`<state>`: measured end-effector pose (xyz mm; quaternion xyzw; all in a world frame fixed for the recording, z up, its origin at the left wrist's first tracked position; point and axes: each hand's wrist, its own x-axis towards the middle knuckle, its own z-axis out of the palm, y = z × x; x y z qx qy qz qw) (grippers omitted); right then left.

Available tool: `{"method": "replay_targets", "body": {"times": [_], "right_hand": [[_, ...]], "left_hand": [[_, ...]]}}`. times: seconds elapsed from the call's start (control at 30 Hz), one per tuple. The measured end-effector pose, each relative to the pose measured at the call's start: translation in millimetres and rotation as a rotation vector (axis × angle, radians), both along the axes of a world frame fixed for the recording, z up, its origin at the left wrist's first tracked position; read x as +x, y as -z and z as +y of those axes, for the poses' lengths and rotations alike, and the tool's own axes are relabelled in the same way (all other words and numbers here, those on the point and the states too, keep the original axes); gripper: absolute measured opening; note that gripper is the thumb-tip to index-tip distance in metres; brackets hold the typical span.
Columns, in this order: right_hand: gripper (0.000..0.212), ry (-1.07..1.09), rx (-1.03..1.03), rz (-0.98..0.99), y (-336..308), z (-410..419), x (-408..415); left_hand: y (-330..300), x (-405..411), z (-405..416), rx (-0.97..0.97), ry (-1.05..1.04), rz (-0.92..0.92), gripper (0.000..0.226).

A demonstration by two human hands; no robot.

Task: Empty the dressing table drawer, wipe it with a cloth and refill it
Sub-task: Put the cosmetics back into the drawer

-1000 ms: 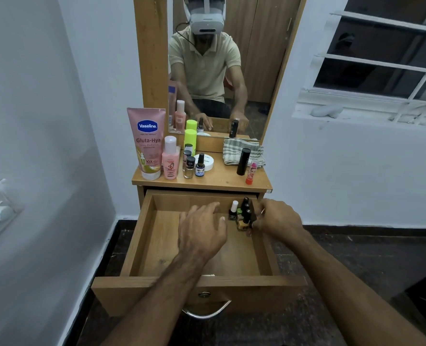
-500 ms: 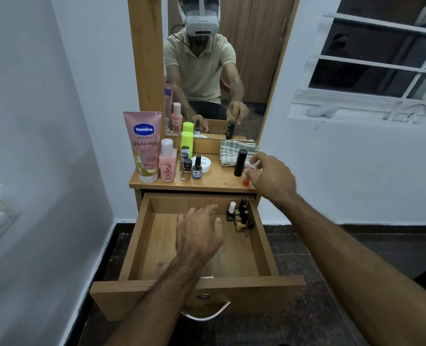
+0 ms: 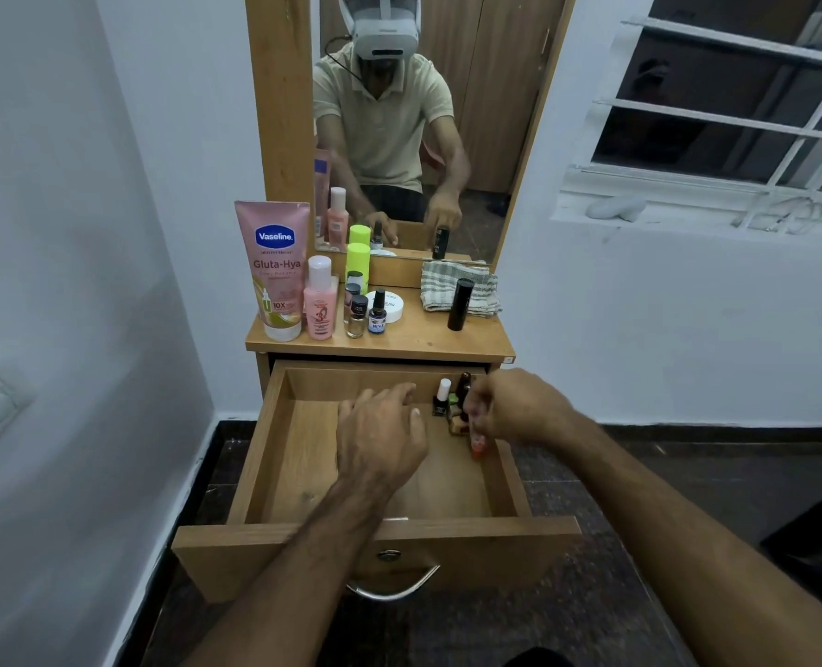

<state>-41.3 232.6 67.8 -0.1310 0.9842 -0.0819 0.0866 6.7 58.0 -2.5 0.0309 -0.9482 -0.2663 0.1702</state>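
Right of the frame's centre, the right hand (image 3: 520, 409) pinches a small orange-tipped tube (image 3: 477, 442) between curled fingers, holding it upright over the right side of the open drawer (image 3: 303, 454), with the tube's lower end showing below the fingers. Just left of it, in the drawer's far right corner, stands a cluster of nail polish bottles (image 3: 450, 404), one with a white cap. The left hand (image 3: 380, 433) hovers palm down over the middle of the drawer, its fingers relaxed and slightly spread, holding nothing. The drawer is pulled well out from the dressing table (image 3: 414, 339), and its metal handle (image 3: 394, 587) curves below the front panel at lower centre. On the tabletop above, towards the left, stand a pink Vaseline tube (image 3: 274, 267), a pink bottle (image 3: 320, 300), a lime-green container (image 3: 357, 262), small dark-capped bottles (image 3: 368, 312) and a white round tin (image 3: 392, 305). To the right, a black cylinder (image 3: 459, 304) stands before a folded checked cloth (image 3: 447, 286). The mirror (image 3: 414, 113) above reflects the seated person in a headset.
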Motion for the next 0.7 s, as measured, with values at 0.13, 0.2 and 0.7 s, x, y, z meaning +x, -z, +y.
{"method": "replay_targets", "body": {"times": [0.13, 0.2, 0.7], "right_hand": [[0.015, 0.03, 0.016, -0.027, 15, 7, 3], [0.017, 0.032, 0.034, -0.007, 20, 8, 4], [0.025, 0.0, 0.149, 0.042, 21, 2, 3]], "left_hand": [[-1, 1, 2, -0.02, -0.001, -0.008, 0.045], [0, 1, 1, -0.018, -0.007, -0.005, 0.045], [0, 1, 1, -0.012, -0.008, -0.005, 0.045]]}}
